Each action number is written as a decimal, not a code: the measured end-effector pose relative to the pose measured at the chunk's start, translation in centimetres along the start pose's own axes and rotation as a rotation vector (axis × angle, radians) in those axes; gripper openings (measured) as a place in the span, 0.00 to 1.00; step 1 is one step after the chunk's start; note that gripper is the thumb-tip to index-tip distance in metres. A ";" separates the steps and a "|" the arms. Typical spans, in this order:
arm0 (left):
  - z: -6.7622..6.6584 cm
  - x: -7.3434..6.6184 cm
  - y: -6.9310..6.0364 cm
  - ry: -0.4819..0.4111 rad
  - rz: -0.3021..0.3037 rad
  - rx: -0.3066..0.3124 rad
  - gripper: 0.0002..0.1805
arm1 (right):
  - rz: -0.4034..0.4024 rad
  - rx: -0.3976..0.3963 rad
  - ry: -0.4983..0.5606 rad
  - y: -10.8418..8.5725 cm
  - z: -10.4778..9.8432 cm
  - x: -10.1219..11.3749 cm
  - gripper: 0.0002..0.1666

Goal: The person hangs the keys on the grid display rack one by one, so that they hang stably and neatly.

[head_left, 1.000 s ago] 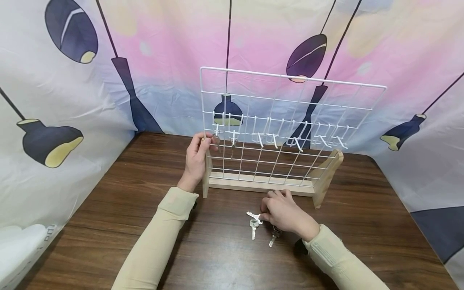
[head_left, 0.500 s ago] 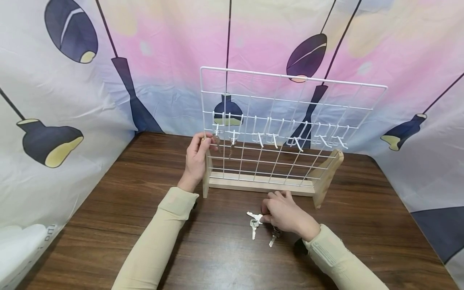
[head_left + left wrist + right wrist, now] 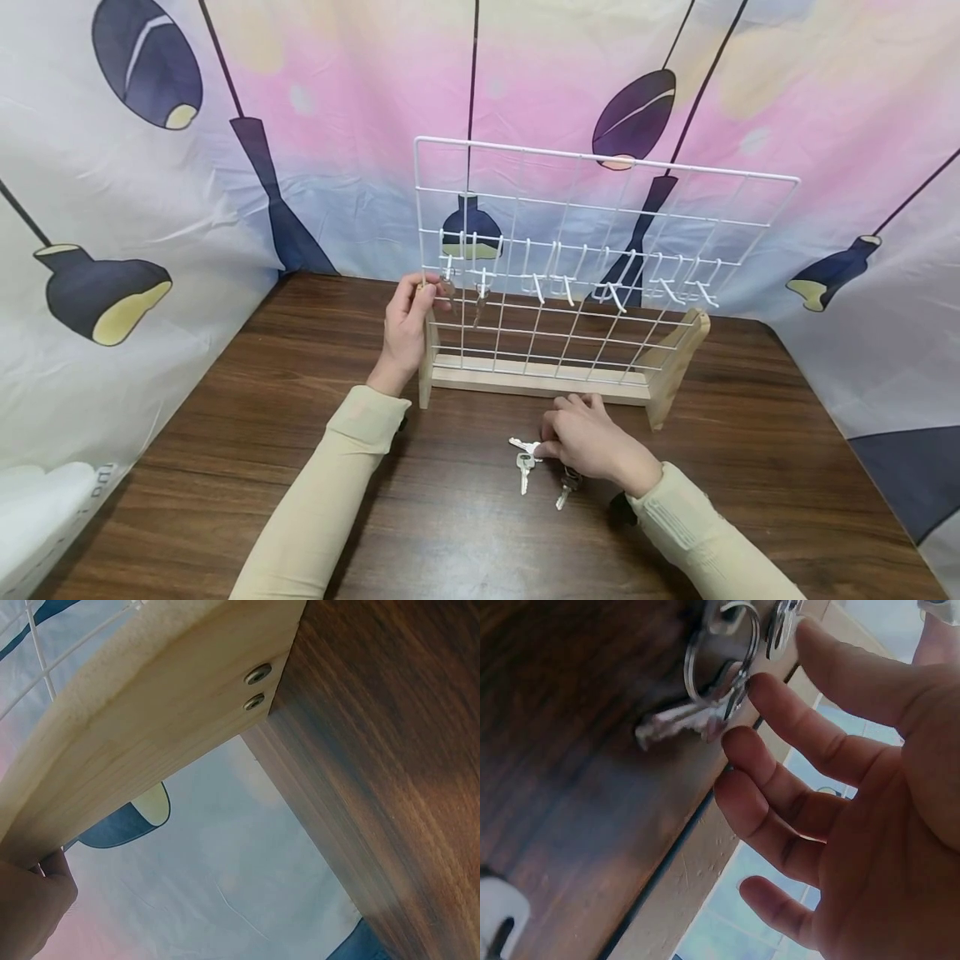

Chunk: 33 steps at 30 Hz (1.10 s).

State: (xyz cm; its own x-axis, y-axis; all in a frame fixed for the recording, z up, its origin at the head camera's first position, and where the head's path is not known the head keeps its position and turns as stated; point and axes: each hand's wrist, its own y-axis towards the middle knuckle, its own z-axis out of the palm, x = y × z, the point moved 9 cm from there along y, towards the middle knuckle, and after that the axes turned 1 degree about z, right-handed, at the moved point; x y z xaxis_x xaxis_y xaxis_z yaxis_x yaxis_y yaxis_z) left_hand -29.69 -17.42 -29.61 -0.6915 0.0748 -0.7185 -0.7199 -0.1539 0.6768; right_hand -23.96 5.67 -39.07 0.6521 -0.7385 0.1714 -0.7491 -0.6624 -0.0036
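My left hand (image 3: 406, 329) grips the upper end of the wooden side support (image 3: 150, 712) at the left edge of the white wire rack (image 3: 607, 158). Over the table my right hand (image 3: 592, 442) is lowered to the loose keys, its fingers bent and apart. In the right wrist view the index fingertip of the right hand (image 3: 847, 757) touches or nearly touches a key (image 3: 679, 720) beside a metal ring (image 3: 691, 671), and the thumb tip is close to another key. Silver keys (image 3: 525, 475) lie left of the hand, and a darker key (image 3: 564, 493) below it.
White hooks (image 3: 615, 297) line the rack's middle; keys (image 3: 481, 307) hang at its left end. Its right wooden support (image 3: 678, 367) stands behind the right hand. Printed cloth (image 3: 360, 108) surrounds the brown table (image 3: 247, 467), with a white object (image 3: 45, 517) at lower left.
The keys hanging at the rack's left end have swung slightly. Both hands have stayed nearly in place.
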 end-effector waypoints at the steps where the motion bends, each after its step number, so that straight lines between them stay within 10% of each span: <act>1: 0.0 0.0 0.0 -0.002 -0.001 -0.001 0.13 | -0.002 -0.006 -0.003 0.1 0.0 0.0 0.14; 33: 0.1 0.0 0.0 -0.017 0.001 0.003 0.14 | 0.023 0.015 -0.017 0.6 0.5 0.4 0.13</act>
State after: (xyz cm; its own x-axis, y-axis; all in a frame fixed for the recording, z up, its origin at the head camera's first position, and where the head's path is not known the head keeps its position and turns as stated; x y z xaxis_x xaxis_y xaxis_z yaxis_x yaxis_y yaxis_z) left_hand -29.72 -17.36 -29.61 -0.6932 0.0914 -0.7150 -0.7193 -0.1510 0.6781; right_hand -24.14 4.92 -39.51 0.6366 -0.7557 0.1541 -0.7623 -0.6468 -0.0227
